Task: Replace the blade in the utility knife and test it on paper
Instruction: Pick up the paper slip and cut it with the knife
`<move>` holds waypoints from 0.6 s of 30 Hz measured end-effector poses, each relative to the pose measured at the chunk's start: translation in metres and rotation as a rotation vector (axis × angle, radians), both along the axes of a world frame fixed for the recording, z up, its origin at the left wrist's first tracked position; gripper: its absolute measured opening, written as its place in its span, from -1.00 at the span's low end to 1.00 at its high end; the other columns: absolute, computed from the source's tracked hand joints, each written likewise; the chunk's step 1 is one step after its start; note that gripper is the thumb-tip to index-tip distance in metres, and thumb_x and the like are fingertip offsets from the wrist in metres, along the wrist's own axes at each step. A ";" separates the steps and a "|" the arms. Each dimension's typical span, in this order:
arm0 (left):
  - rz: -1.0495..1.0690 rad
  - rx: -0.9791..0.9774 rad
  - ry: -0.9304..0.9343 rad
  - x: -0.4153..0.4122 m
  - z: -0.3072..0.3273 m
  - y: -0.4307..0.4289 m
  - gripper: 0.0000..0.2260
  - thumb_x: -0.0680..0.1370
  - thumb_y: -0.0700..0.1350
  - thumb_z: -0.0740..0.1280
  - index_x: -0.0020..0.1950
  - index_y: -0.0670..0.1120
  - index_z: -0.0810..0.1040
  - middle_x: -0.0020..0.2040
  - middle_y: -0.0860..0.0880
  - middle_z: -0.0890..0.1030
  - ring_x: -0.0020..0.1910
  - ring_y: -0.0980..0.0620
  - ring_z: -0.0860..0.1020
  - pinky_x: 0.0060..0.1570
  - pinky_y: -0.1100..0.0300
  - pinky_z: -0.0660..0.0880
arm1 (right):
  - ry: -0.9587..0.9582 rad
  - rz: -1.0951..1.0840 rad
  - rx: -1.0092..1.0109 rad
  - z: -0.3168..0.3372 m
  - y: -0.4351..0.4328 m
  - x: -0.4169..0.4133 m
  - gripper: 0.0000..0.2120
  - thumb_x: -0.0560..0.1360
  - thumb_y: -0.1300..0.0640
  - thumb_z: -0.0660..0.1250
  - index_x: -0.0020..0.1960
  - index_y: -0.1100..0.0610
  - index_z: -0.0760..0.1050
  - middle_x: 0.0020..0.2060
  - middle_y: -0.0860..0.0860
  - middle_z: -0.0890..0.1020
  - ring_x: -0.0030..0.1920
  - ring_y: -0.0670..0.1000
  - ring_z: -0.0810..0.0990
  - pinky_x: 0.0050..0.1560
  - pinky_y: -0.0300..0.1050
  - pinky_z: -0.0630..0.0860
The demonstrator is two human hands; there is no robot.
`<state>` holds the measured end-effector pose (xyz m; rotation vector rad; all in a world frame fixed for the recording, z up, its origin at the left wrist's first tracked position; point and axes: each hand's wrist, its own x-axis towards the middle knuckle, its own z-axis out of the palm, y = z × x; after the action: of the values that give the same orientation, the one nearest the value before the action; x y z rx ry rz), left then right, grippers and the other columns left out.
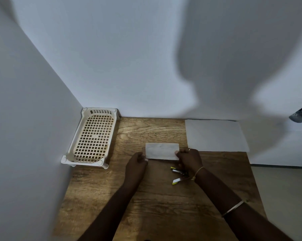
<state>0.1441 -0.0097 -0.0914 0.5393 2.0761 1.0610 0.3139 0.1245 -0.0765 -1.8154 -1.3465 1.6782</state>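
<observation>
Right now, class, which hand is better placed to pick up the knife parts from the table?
The right hand: the yellow-and-black knife parts lie directly beside its wrist, while the left hand is farther off. Both hands pinch the small white sheet, so it must let go first.

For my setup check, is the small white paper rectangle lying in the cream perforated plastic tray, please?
No, the left hand and right hand pinch the paper rectangle at its ends, outside the plastic tray.
</observation>
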 end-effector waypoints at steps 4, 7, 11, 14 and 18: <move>0.098 0.069 -0.165 0.004 0.011 -0.004 -0.56 0.50 -0.03 0.51 0.37 -0.03 0.56 0.23 -0.05 0.67 0.18 0.03 0.62 0.26 -0.03 0.57 | 0.125 -0.004 0.033 0.027 0.000 0.005 -0.95 0.56 0.27 0.40 -0.05 0.25 0.62 -0.34 0.10 0.66 -0.52 -0.06 0.61 -0.51 -0.20 0.52; 0.139 0.196 -0.422 0.013 0.031 -0.002 -0.65 0.44 0.01 0.56 0.21 0.03 0.68 0.16 -0.14 0.72 0.14 -0.07 0.70 0.11 0.00 0.66 | 0.243 -0.006 0.070 0.052 -0.001 0.008 -0.96 0.55 0.27 0.42 -0.02 0.25 0.61 -0.22 0.11 0.68 -0.37 0.01 0.67 -0.39 -0.13 0.60; 0.290 0.445 -0.802 0.029 0.065 0.010 -0.56 0.52 -0.16 0.52 0.37 -0.19 0.52 0.14 -0.20 0.73 0.13 -0.11 0.72 -0.04 0.12 0.67 | 0.358 -0.004 0.112 0.084 -0.001 0.010 -0.90 0.53 0.24 0.45 0.03 0.23 0.60 -0.21 0.12 0.68 -0.32 0.04 0.69 -0.37 -0.13 0.60; 0.374 0.557 -0.865 0.041 0.089 0.015 -0.46 0.54 -0.25 0.47 0.47 -0.22 0.36 0.12 -0.23 0.73 0.14 -0.17 0.71 0.00 0.06 0.68 | 0.447 -0.006 0.141 0.108 -0.003 0.012 -0.88 0.54 0.24 0.45 0.05 0.24 0.59 -0.21 0.10 0.70 -0.28 0.04 0.70 -0.36 -0.17 0.60; 0.417 0.684 -0.865 0.049 0.122 0.020 -0.45 0.49 -0.25 0.51 0.43 -0.24 0.40 0.07 -0.18 0.74 0.09 -0.14 0.73 0.02 0.06 0.69 | 0.507 0.009 0.175 0.136 -0.006 0.019 -0.84 0.54 0.23 0.44 0.08 0.26 0.59 -0.19 0.09 0.70 -0.28 0.02 0.69 -0.33 -0.18 0.61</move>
<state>0.1928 0.0103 0.0303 -0.0847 1.0479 1.8523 0.3330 0.1183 0.0596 -1.1784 -1.2255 1.7977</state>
